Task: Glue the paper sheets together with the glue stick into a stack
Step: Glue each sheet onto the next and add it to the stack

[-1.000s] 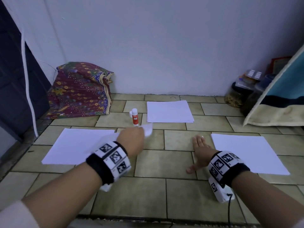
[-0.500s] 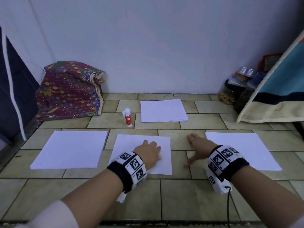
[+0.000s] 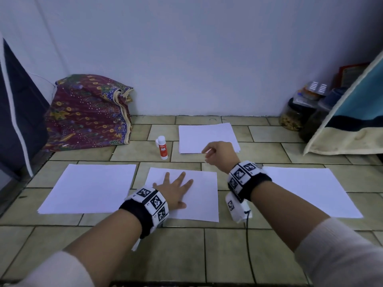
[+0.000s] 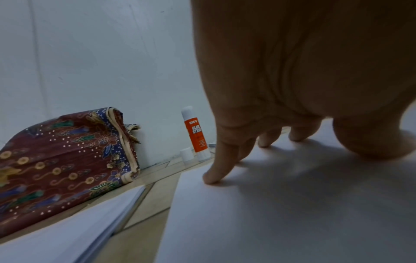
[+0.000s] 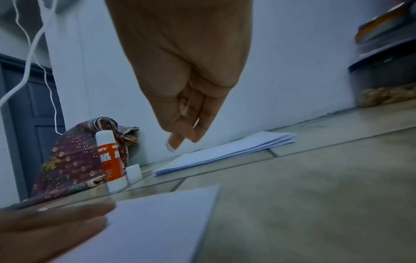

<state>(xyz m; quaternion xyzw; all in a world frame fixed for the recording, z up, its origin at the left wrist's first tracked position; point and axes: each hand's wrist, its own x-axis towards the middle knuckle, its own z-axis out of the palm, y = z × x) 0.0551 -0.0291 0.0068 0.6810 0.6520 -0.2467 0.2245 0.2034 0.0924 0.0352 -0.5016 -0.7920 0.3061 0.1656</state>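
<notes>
While the left hand (image 3: 176,188) lies flat with fingers spread on the middle paper sheet (image 3: 199,201), at about 6 o'clock on the tiled floor (image 3: 228,251), its fingertips (image 4: 211,178) press the white surface in the left wrist view and its grip closes on nothing. To either side lie two more sheets, apart from the middle one: a left sheet (image 3: 91,188) at 9 o'clock, which the left wrist view shows as several layers thick (image 4: 94,229), and a right sheet (image 3: 310,190) at 3 o'clock. Just beyond the middle sheet, toward 1 o'clock, the right hand (image 3: 217,155) hangs above the floor with its fingers loosely curled and pointing down; the right wrist view (image 5: 189,99) shows the grip holding nothing, thumb and fingertips close together. Past it at 12 o'clock rests a paper stack (image 3: 208,137), its layered edge plain in the right wrist view (image 5: 225,153). Near the stack's left side, at 11 o'clock, the glue stick (image 3: 162,147) stands upright on the floor, orange-labelled with white ends, untouched by either hand. A small white cap (image 5: 134,173) sits on the floor just beside its base. Farther off at 10 o'clock a patterned cloth bundle (image 3: 87,112) leans at the wall (image 3: 186,48), and jars (image 3: 294,114) stand in the corner at 2 o'clock.
</notes>
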